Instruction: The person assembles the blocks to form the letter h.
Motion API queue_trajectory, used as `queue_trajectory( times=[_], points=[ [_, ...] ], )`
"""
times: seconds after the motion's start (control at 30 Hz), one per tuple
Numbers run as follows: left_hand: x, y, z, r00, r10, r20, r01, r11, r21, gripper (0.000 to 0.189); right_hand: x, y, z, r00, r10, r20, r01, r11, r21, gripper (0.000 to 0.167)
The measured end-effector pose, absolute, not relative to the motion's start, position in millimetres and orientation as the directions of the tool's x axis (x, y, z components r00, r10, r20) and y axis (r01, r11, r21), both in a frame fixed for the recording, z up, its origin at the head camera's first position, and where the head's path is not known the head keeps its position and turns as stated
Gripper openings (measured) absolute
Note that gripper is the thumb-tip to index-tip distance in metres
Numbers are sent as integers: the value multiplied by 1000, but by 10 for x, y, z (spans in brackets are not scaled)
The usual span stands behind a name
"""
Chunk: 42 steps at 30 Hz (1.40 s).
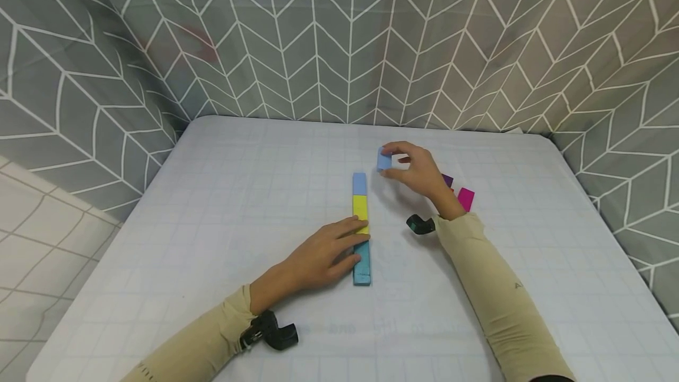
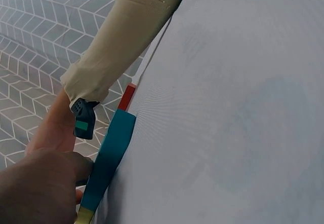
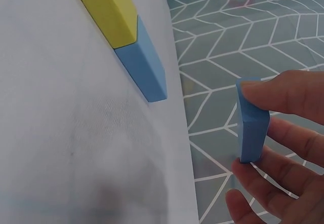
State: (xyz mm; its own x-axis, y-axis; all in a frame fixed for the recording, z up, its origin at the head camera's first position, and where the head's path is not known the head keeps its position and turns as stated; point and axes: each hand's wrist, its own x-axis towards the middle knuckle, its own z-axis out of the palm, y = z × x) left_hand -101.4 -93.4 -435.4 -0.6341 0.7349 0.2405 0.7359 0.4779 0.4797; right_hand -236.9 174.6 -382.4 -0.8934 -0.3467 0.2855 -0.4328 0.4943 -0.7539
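A light blue block (image 1: 384, 161) is pinched between the thumb and fingers of my right hand (image 1: 419, 171), raised over the far part of the table. To its left, a straight row runs toward me: another light blue block (image 1: 359, 184) at the far end, then yellow (image 1: 359, 204), then teal (image 1: 362, 273) nearest. My left hand (image 1: 318, 255) lies across the row from the left, fingers extended onto the yellow and teal parts and partly covering them. In the right wrist view, the held light blue block (image 3: 252, 122) is apart from the row.
Beyond the right wrist lie a magenta block (image 1: 466, 199) and a dark purple block (image 1: 448, 180), partly hidden. A red block (image 2: 127, 97) shows in the left wrist view. The white-covered table (image 1: 239, 181) meets a grey patterned curtain (image 1: 329, 40) behind.
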Motion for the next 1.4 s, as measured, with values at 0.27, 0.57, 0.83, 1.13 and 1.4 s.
queue_trajectory(
  times=[0.27, 0.57, 0.83, 1.13, 1.4],
  points=[
    [-1024, -934, -4380, -630, 740, 234, 734, 470, 490, 45, -2408, 1719, -3842, -899, -336, 282, -422, 483, -768, 43],
    [-1025, -925, -4368, -627, 743, 233, 734, 464, 496, 45, -2431, 1624, -3821, -905, -319, 280, -407, 462, -788, 41],
    [-1021, -942, -4343, -629, 739, 240, 736, 467, 490, 45, -2499, 1547, -3843, -900, -324, 293, -420, 459, -783, 40],
    [-1009, -948, -4340, -638, 737, 223, 726, 478, 495, 46, -2590, 1482, -3871, -910, -320, 264, -393, 463, -794, 40],
    [-1028, -946, -4364, -624, 739, 256, 743, 457, 489, 45, -2688, 1395, -3920, -912, -327, 248, -385, 475, -791, 40]
  ],
)
